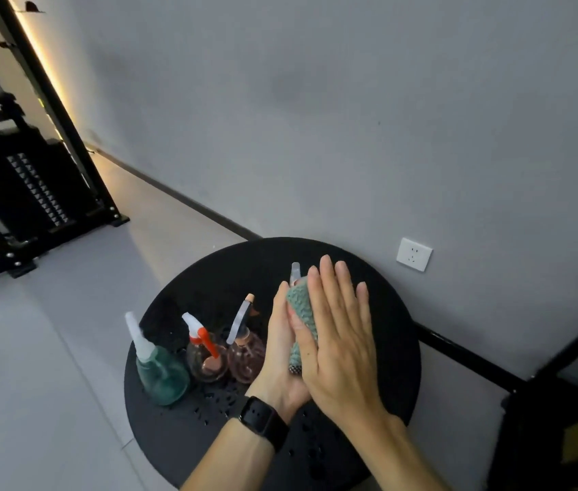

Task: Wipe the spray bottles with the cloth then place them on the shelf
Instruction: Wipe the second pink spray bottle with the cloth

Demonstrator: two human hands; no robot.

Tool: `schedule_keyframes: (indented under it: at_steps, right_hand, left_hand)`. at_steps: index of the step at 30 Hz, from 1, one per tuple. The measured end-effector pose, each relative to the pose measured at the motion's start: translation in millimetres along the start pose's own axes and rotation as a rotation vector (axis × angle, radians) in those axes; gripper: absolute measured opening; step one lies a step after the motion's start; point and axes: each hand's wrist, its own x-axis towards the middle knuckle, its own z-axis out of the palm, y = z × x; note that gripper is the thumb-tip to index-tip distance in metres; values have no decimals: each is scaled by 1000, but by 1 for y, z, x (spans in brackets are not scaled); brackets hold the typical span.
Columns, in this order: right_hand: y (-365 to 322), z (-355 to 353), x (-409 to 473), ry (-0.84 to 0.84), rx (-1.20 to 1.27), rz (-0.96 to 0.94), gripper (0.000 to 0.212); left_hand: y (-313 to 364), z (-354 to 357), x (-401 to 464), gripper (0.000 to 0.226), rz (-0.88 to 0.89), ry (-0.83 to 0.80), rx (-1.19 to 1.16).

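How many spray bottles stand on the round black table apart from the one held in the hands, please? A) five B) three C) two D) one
B: a green bottle, a bottle with an orange trigger and a pinkish bottle stand in a row on the table, while the left hand and right hand press the cloth round a fourth.

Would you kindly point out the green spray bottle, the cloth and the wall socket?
green spray bottle (163, 375), head view, on its tinted body.
cloth (300, 306), head view, on the knobbly part between the hands.
wall socket (414, 254), head view, on its white faceplate.
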Motion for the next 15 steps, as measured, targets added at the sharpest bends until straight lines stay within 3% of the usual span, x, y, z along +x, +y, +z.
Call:
schedule_keyframes:
  at_steps: [4, 9, 15]
  right_hand:
    - [11, 20, -23, -31, -32, 87, 52]
    - [25, 42, -45, -70, -69, 116, 53]
    - [26, 46, -48, -30, -75, 136, 54]
  left_hand:
    - [-16, -31, 15, 59, -9, -35, -33]
    - [-32, -50, 20, 64, -27, 42, 32]
    - [-35, -63, 39, 62, -72, 15, -57]
